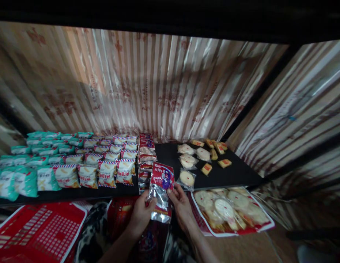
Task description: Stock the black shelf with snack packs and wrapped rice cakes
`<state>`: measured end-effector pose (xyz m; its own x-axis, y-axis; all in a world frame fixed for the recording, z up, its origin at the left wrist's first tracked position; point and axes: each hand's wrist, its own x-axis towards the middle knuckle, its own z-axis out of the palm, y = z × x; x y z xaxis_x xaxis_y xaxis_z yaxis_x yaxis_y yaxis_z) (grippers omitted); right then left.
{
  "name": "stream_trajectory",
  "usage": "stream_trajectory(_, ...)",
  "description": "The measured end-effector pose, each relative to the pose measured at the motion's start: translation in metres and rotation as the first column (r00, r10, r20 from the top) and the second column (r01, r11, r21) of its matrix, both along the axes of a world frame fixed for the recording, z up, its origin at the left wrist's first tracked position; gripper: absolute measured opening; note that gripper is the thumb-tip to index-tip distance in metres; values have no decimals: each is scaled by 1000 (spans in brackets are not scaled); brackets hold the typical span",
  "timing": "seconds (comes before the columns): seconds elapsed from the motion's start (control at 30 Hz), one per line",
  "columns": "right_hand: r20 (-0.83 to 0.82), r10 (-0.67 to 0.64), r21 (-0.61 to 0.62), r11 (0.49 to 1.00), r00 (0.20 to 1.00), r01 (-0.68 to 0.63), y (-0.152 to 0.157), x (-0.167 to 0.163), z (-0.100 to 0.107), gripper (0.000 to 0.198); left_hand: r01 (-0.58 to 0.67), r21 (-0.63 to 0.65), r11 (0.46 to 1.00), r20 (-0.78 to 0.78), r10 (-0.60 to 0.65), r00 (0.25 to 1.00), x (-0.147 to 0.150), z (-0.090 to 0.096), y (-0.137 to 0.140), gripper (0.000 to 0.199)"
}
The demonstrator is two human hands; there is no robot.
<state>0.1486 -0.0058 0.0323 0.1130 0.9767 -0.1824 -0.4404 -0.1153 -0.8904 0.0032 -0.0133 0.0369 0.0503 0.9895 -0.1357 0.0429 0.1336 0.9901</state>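
Note:
Between my hands is a red and silver snack packet (161, 190), held upright in front of the shelf's edge with its printed face toward me. My left hand (142, 212) pinches its left side low down. On the right side, my right hand (181, 202) grips it with the thumb over the front. Just behind it, similar red packets (147, 146) form a column on the black shelf (167, 151). Below my hands, more red packets (120, 215) lie in a dark area, partly hidden by my forearms.
Left on the shelf stand rows of white shrimp-snack bags (106, 173) and teal bags (26, 180). Round wrapped crackers (187, 179) and small yellow packets (224, 163) lie to the right. A red basket (46, 226) sits lower left; another basket (222, 233) holds round crackers, lower right.

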Motion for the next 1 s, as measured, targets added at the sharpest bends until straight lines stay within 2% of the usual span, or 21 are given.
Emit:
stream_trajectory(0.07,20,-47,21,999,999,47,20,3,4,54,-43,50,998,10,42,999,5,-1,13,46)
stream_trajectory(0.17,52,-92,61,994,994,89,54,5,12,54,-116,205,972,-53,129,990,10,-6,31,55)
stream_trajectory(0.27,100,-107,89,991,989,98,88,5,19,54,-158,388,908,-157,234,960,14,-10,44,46)
stream_trajectory(0.33,153,-118,106,989,981,103,109,4,21,53,-172,449,877,-180,277,944,17,-11,54,37)
stream_trajectory(0.5,365,-90,104,993,927,56,154,-4,19,51,-233,496,836,-197,369,908,19,-10,80,32)
stream_trajectory(0.73,714,-97,165,986,694,-32,201,-11,8,34,-274,513,813,-267,455,850,18,-7,111,34)
stream_trajectory(0.87,794,-90,136,990,602,-32,217,-13,1,31,-263,532,805,-308,474,825,16,-10,122,33)
stream_trajectory(1.0,795,-111,139,990,596,0,220,-16,-6,32,-259,570,780,-325,503,801,15,-14,121,34)
